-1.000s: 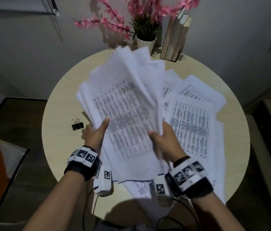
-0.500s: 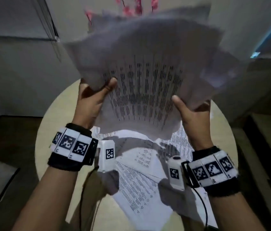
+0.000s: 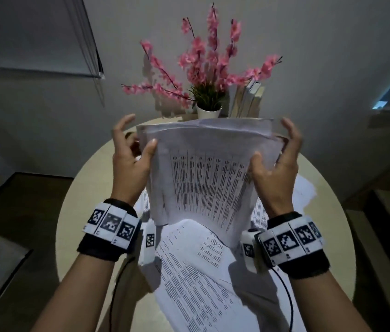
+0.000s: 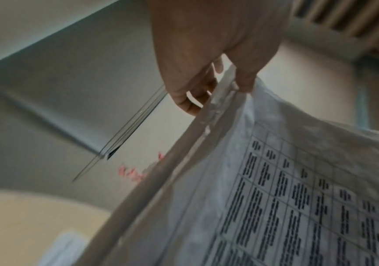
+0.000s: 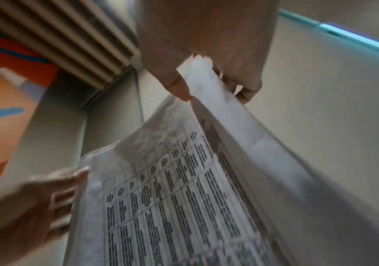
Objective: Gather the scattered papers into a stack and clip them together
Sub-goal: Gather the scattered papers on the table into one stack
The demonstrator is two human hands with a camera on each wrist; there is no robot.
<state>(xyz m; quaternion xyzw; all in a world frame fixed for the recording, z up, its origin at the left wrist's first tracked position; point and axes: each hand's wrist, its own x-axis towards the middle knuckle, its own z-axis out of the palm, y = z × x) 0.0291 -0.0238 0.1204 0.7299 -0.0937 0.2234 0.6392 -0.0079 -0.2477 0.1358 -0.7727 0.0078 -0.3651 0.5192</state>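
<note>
Looks like we're in a home office corner: round table (image 3: 74, 236), potted pink flowers (image 3: 203, 68), books (image 3: 249, 99), window blind (image 3: 45, 39).

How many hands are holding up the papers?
2. The left hand pinches the left edge of the paper bundle, and the right hand pinches its right edge. None are hidden.

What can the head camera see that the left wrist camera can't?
Only the head view shows the right hand, loose papers lying on the round table, the white flower pot and the books. Only the left wrist view shows the bundle's edge up close, with sheets not yet lined up. Both show the left hand holding the printed bundle.
</note>
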